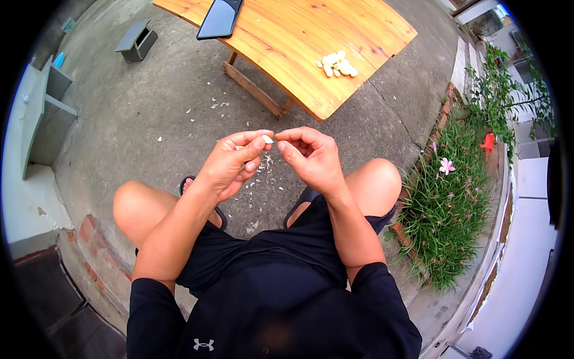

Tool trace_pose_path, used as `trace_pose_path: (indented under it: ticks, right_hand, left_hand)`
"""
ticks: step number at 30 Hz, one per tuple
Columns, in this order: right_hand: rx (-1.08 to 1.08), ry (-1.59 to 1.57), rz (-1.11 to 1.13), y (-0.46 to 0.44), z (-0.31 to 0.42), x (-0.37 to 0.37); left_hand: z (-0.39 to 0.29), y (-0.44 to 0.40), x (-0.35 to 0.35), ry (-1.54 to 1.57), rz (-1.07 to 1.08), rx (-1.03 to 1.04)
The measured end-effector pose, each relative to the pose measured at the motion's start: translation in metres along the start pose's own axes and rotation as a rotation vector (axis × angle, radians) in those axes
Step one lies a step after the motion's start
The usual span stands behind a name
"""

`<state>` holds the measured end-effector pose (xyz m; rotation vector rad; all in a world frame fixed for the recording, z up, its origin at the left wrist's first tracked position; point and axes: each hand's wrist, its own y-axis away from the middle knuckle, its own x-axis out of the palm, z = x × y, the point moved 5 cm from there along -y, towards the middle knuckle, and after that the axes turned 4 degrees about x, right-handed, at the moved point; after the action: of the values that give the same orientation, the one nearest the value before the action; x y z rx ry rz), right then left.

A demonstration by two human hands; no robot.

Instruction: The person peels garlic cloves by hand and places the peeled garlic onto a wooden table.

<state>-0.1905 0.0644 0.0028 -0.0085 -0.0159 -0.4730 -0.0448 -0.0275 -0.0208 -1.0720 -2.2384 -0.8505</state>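
Now, toward eleven o'clock, the left hand [230, 163] pinched a garlic clove [268, 139] between closed fingers; the right hand [312, 157] curled alongside, its hold unclear; pale cloves [338, 64] lay on the table [293, 37], one o'clock.

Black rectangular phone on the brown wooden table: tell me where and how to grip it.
Come from the near side and pinch the phone across its thickness at the near left corner: it lies flat, but that corner appears to overhang the table, leaving room underneath.
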Motion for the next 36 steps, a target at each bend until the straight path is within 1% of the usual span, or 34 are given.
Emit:
trace_pose_path:
  ticks: [3,6,9,12,15,16,19,22,25,28,31,36]
  right_hand:
    - [0.045,0.028,0.071,0.0,-0.006,0.002]
    - [0.149,-0.01,0.134,0.001,-0.008,0.002]
    - [0.212,-0.193,0.274,0.0,-0.006,0.005]
    - [0.265,-0.343,0.356,0.0,-0.011,0.007]
    - [0.328,-0.433,0.376,0.001,-0.012,0.008]
    - [0.312,-0.388,0.346,0.0,-0.014,0.008]
    - [0.267,-0.268,0.244,-0.001,-0.018,0.01]
    - [0.23,-0.18,0.145,-0.002,-0.015,0.008]
    - [0.192,-0.129,0.122,-0.001,-0.008,0.006]
    - [0.177,-0.137,0.117,0.0,-0.005,0.008]
    - [0.189,-0.131,0.11,0.0,-0.008,0.007]
    - [0.199,-0.086,0.069,0.001,-0.01,0.006]
  left_hand:
    - [0.002,-0.001,-0.003,-0.063,0.005,0.007]
    - [0.002,0.001,-0.002,-0.115,0.005,0.022]
    - [-0.003,0.005,0.007,-0.117,0.052,0.035]
    - [-0.004,0.007,0.012,-0.138,0.115,0.06]
    - [-0.002,0.005,0.008,-0.182,0.139,0.101]
    - [0.0,0.004,0.007,-0.196,0.142,0.115]
    - [-0.001,0.003,-0.001,-0.297,-0.007,0.19]
    - [-0.009,0.006,0.001,-0.495,-0.117,0.29]
    - [-0.022,0.01,0.012,-0.868,-0.114,0.804]
    - [-0.031,0.021,0.023,-1.055,-0.145,0.901]
    - [-0.033,0.024,0.027,-1.154,-0.137,1.004]
    - [-0.035,0.03,0.035,-1.312,-0.115,1.076]
